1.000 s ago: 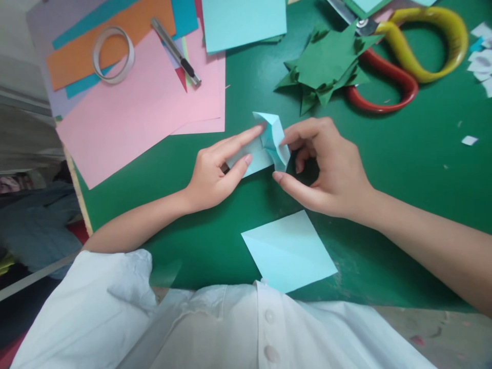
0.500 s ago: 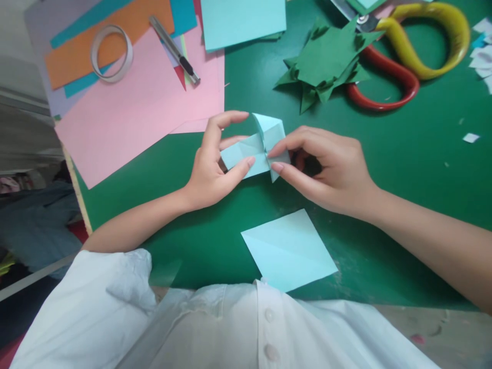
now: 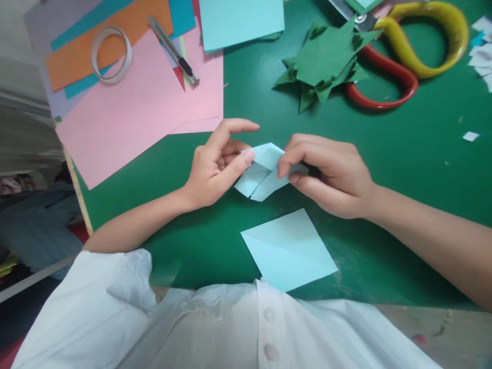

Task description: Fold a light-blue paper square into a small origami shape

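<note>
Between my two hands is a small folded piece of light blue paper (image 3: 261, 179), held just above the green table. My left hand (image 3: 215, 166) pinches its upper left corner with the thumb on top, while the index finger stretches out beyond it. My right hand (image 3: 330, 174) grips the paper's right side between thumb and bent fingers, which hide part of that side. Nearer my body lies a creased light blue square sheet (image 3: 290, 251), flat on the table and touched by neither hand.
Scissors with red and yellow handles (image 3: 384, 77) lie at the upper right beside folded green paper (image 3: 323, 64). Pink sheets (image 3: 134, 113), a tape roll (image 3: 111, 55) and a utility knife (image 3: 173, 50) are at upper left. Light blue sheets (image 3: 242, 23) lie at the back.
The folded paper has been turned, and its raised flap now lies lower, showing a different face. My right hand has shifted slightly right and down; my left thumb has moved to the paper's upper corner.
</note>
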The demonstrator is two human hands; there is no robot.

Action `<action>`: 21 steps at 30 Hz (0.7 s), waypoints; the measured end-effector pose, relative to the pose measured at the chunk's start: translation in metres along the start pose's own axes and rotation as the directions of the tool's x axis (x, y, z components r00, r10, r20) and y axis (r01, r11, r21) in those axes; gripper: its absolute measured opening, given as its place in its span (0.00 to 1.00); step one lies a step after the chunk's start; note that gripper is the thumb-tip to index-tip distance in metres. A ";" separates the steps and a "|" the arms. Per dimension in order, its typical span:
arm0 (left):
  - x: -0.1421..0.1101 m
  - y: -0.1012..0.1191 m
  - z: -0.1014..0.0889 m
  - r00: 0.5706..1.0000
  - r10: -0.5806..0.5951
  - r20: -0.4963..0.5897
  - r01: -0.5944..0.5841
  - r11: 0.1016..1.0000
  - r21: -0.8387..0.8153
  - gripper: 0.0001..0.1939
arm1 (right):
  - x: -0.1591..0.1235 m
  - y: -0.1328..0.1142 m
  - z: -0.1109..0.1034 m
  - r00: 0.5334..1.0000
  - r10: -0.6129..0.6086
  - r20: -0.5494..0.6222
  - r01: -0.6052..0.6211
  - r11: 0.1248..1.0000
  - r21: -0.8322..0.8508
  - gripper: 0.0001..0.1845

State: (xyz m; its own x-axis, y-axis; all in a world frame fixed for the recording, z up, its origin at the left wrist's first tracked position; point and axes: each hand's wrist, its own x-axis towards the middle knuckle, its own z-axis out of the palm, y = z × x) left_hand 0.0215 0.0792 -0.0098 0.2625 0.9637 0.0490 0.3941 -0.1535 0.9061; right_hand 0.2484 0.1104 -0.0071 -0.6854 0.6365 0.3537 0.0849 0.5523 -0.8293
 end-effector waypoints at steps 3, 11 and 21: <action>0.001 0.006 -0.001 0.999 -0.002 0.041 0.003 1.000 -0.031 0.21 | 0.000 0.001 -0.001 0.998 -0.033 0.056 0.031 0.999 0.033 0.10; 0.004 0.013 -0.002 0.973 0.139 0.182 -0.146 0.989 0.024 0.16 | 0.001 0.004 0.003 0.975 -0.117 0.189 0.126 0.991 -0.036 0.11; 0.003 0.012 0.000 0.984 0.096 0.153 -0.096 0.995 -0.005 0.11 | 0.000 -0.001 0.003 0.999 0.043 -0.015 -0.044 0.995 -0.092 0.07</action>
State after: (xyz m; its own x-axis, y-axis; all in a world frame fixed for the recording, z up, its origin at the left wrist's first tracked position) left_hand 0.0270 0.0797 0.0016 0.4311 0.8996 0.0707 0.3628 -0.2445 0.8992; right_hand 0.2458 0.1082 -0.0082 -0.6702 0.6677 0.3242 0.1813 0.5708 -0.8008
